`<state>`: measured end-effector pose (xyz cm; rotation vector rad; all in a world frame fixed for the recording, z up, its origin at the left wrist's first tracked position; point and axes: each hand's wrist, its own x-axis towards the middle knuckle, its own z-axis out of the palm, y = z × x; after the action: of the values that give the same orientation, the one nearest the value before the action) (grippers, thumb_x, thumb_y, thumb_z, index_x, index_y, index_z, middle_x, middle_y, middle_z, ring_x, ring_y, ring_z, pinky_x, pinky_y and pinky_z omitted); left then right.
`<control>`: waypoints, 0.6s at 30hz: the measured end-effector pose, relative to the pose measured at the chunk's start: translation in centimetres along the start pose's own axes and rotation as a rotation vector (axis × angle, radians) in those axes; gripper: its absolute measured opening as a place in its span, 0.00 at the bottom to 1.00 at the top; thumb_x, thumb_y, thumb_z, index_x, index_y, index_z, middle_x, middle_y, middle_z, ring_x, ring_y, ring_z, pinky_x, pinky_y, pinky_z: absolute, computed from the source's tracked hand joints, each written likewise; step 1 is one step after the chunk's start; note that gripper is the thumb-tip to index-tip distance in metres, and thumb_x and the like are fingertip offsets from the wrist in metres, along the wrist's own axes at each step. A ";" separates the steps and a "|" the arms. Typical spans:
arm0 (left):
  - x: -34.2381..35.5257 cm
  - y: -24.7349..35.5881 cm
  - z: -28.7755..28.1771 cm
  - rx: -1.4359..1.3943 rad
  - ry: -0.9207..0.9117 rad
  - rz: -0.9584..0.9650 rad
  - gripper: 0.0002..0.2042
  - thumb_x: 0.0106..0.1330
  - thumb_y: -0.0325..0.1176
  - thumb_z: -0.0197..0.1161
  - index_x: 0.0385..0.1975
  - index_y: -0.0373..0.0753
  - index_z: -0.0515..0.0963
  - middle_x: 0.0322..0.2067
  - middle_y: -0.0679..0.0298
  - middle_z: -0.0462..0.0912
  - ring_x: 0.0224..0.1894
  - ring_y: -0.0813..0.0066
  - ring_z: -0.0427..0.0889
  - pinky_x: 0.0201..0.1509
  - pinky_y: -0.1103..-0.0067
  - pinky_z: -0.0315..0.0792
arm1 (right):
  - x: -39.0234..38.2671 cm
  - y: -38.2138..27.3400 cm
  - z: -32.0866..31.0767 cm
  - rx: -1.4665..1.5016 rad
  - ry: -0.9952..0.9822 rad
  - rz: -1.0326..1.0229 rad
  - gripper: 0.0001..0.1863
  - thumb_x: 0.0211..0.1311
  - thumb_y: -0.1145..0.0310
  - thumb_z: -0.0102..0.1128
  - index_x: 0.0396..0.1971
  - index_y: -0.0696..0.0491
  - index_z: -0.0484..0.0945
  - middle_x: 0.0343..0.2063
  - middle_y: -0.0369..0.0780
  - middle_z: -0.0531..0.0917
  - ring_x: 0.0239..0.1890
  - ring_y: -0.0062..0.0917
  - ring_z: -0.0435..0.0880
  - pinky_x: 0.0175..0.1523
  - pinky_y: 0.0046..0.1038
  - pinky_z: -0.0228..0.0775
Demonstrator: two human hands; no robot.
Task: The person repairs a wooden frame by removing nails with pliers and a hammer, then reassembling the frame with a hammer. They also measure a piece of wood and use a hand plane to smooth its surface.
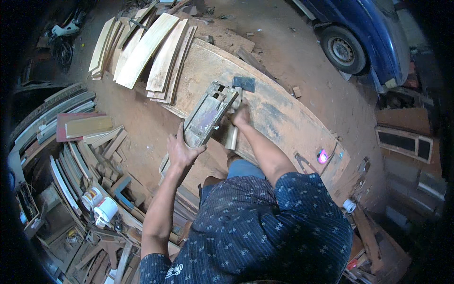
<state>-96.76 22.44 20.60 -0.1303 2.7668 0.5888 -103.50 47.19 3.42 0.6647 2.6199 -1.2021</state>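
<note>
My left hand [183, 152] is closed around the near end of a worn grey wooden block [205, 116]. The block has rectangular slots near its far end and a purplish patch on its face; it is held tilted above the near edge of the workbench [279, 120]. My right hand [240, 115] is closed just right of the block, its fingers partly hidden behind it. A hammer [244, 84] with a dark, blocky head shows beyond that hand. Its pale wooden handle appears to pass through the right hand's grip and come out below.
Pale boards [146, 52] are stacked on the bench's far left. Pliers-like tool [305, 163] and a small lit device [322, 156] lie at its right. Scrap wood [101, 146] and a white bucket [105, 210] crowd the left floor. A blue car [373, 38] stands far right.
</note>
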 end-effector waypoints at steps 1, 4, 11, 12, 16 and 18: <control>1.0 0.5 0.2 0.008 -0.002 -0.002 0.60 0.35 0.58 0.79 0.72 0.38 0.59 0.46 0.35 0.74 0.50 0.39 0.72 0.59 0.56 0.67 | 0.9 0.7 -0.9 0.122 -0.093 0.134 0.30 0.52 0.61 0.68 0.54 0.59 0.75 0.43 0.50 0.83 0.46 0.41 0.83 0.51 0.36 0.76; 3.6 2.0 1.6 0.026 0.040 -0.033 0.58 0.36 0.56 0.79 0.72 0.39 0.60 0.48 0.37 0.72 0.51 0.41 0.72 0.58 0.56 0.67 | 1.9 1.5 -7.3 0.294 -0.422 0.316 0.23 0.52 0.65 0.68 0.47 0.63 0.78 0.28 0.47 0.84 0.38 0.38 0.85 0.47 0.35 0.77; 8.8 4.3 9.9 0.096 0.027 -0.077 0.59 0.36 0.51 0.80 0.74 0.45 0.56 0.52 0.38 0.69 0.55 0.41 0.68 0.62 0.56 0.64 | -4.1 6.0 -15.3 -0.021 -0.065 -0.305 0.24 0.56 0.67 0.70 0.51 0.61 0.76 0.34 0.42 0.83 0.32 0.26 0.83 0.38 0.29 0.77; 9.1 4.1 11.0 0.079 0.013 -0.097 0.60 0.36 0.50 0.80 0.75 0.46 0.55 0.52 0.39 0.69 0.55 0.41 0.68 0.62 0.56 0.64 | -4.3 6.7 -15.9 0.163 -0.239 -0.023 0.26 0.59 0.64 0.71 0.54 0.60 0.75 0.36 0.43 0.84 0.35 0.31 0.84 0.42 0.31 0.78; 9.1 4.7 12.7 0.114 0.019 -0.141 0.63 0.35 0.47 0.82 0.76 0.50 0.50 0.53 0.43 0.68 0.57 0.44 0.67 0.65 0.57 0.60 | -2.6 2.6 -18.1 0.051 -0.301 -0.065 0.30 0.59 0.61 0.70 0.57 0.60 0.73 0.43 0.55 0.84 0.48 0.47 0.85 0.53 0.40 0.75; 9.1 4.8 13.0 0.128 0.003 -0.139 0.63 0.35 0.48 0.83 0.76 0.52 0.49 0.54 0.45 0.68 0.58 0.46 0.66 0.66 0.57 0.58 | -1.3 -0.1 -19.2 -0.121 -0.299 -0.069 0.29 0.60 0.58 0.69 0.56 0.60 0.74 0.44 0.56 0.84 0.47 0.50 0.84 0.52 0.41 0.75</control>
<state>-102.50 31.90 8.27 -0.2920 2.7604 0.3756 -102.06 61.24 16.54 0.3447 2.4556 -1.0579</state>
